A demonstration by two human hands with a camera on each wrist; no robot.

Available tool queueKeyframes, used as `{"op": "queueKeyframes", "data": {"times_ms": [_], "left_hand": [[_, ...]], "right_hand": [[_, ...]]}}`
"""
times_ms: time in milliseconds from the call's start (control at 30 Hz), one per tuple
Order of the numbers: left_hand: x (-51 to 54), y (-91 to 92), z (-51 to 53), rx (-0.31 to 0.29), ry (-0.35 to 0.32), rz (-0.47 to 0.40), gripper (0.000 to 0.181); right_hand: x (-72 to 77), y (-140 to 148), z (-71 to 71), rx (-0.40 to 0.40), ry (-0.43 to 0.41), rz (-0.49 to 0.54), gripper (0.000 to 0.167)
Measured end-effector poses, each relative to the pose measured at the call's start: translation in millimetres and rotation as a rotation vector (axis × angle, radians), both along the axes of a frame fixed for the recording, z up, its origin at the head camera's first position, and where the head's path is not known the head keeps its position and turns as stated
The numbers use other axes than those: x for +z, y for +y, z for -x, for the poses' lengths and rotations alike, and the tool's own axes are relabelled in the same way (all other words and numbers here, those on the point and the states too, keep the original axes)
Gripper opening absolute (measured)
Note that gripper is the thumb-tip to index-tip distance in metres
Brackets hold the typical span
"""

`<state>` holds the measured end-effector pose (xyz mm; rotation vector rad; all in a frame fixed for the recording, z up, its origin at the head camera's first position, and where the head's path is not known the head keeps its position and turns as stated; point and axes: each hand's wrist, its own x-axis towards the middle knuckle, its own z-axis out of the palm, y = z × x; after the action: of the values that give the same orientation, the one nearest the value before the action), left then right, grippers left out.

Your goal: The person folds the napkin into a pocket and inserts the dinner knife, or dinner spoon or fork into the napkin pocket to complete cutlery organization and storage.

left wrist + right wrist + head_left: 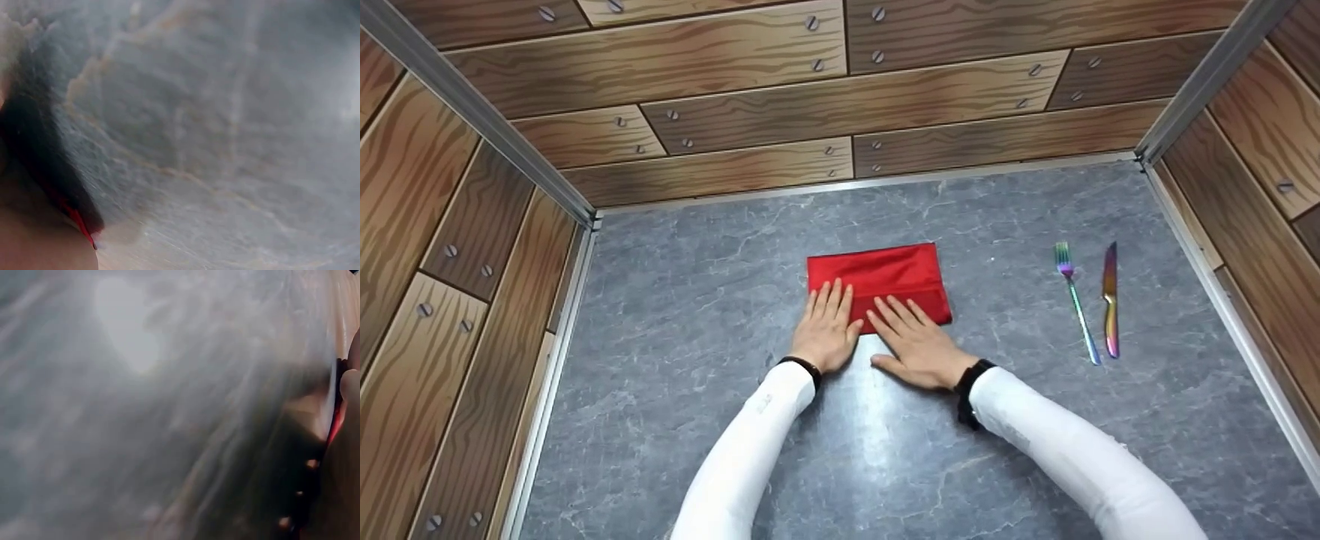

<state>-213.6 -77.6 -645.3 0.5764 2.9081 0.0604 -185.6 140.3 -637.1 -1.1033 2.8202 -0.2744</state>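
Head view: a folded red cloth [877,270] lies flat near the middle of a grey, marbled worktop [697,285]. Two hands rest on its near part, the left hand [825,330] at its left side and the right hand [921,347] further right. On both, the fingers [833,300] are straight and slightly spread, gripping nothing. The right thumb lies off the cloth, over the worktop. Bare worktop stretches from the cloth to the wood-patterned back wall [735,60], and a wide strip runs to the left side wall [472,285]. To the right, past a gap, a rainbow-coloured fork [1075,300] and knife [1111,296] lie side by side, apart, near the right wall [1237,225]. The left hand covers the cloth's near left corner; the white sleeves [1035,405] run off the bottom edge.

Left wrist view: mostly blurred worktop. Skin and a thin sliver of red show at the lower left; the finger positions cannot be told here.

Right wrist view: blurred worktop with a pale glare. Part of the hand, cut off at the right edge, sits beside a red sliver; dark patches there are hard to make out.
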Motion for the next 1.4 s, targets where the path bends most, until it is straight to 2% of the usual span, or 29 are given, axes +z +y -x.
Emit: {"op": "queueKeyframes", "data": {"times_ms": [233,400,633,800,1033,1200,1400], "left_hand": [[-1.0,0.2,2.3,0.012,-0.019,-0.033,0.067],[-0.4,0.7,1.6,0.024,-0.038,-0.026,0.067],[1.5,0.5,0.1,0.032,-0.045,-0.032,0.067],[2.5,-0.2,0.5,0.027,-0.043,-0.048,0.066],[2.0,-0.8,2.1,0.027,-0.048,-0.048,0.067],[2.1,-0.6,2.3,0.028,-0.067,-0.051,0.067],[1.5,-1.0,1.2,0.027,-0.068,-0.068,0.067]], "right_hand": [[1.1,29,-0.2,-0.068,-0.017,0.015,0.077],[0.9,43,1.2,-0.126,-0.048,-0.025,0.080],[1.8,47,1.3,-0.125,-0.069,0.026,0.080],[3.7,46,1.5,-0.132,-0.069,-0.020,0.081],[11.9,45,-0.5,-0.126,-0.090,0.030,0.080],[10.5,45,-0.9,-0.140,-0.104,-0.018,0.081],[13.4,44,-3.0,-0.132,-0.099,-0.003,0.080]]}}
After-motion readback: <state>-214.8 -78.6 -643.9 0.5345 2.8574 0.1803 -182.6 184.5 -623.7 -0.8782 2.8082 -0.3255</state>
